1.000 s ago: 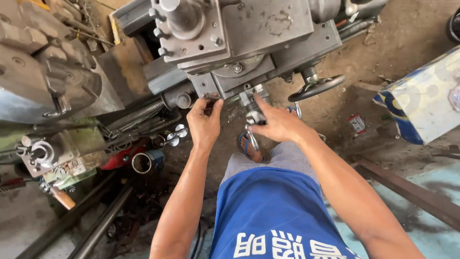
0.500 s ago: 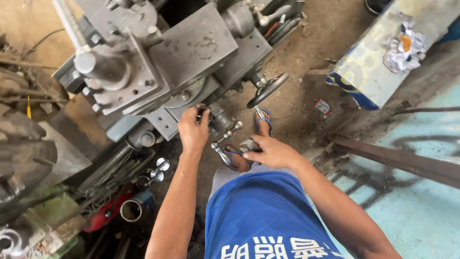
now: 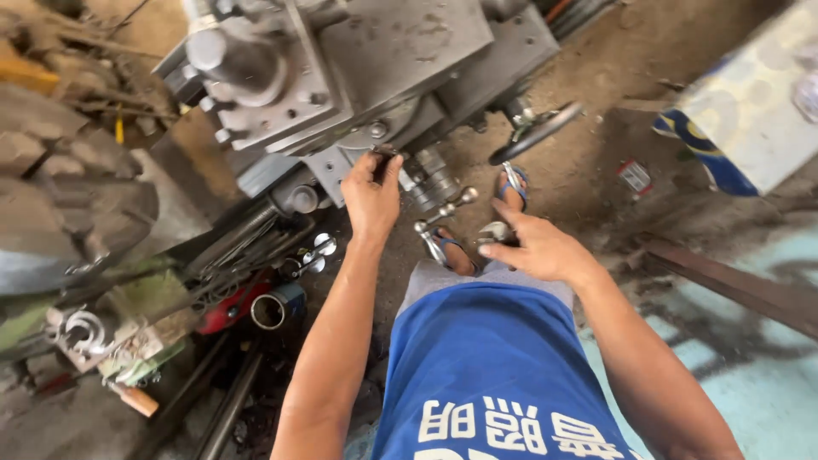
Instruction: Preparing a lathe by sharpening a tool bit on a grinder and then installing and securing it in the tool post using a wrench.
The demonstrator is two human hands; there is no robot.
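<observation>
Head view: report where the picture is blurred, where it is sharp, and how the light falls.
Head view: the edges smear, most at the left, where the rusty grey machine parts blur. The centre is sharper: the left hand at the lathe carriage and the right hand by the small crank handle read clearly. Light is soft daylight with weak shadows; the pale box at the right is nearly washed out.

Right hand (image 3: 537, 249) has left the crank handle (image 3: 443, 211), now beside it

A red canister (image 3: 228, 308) and a metal pipe (image 3: 271, 310) lie on the floor.
</observation>
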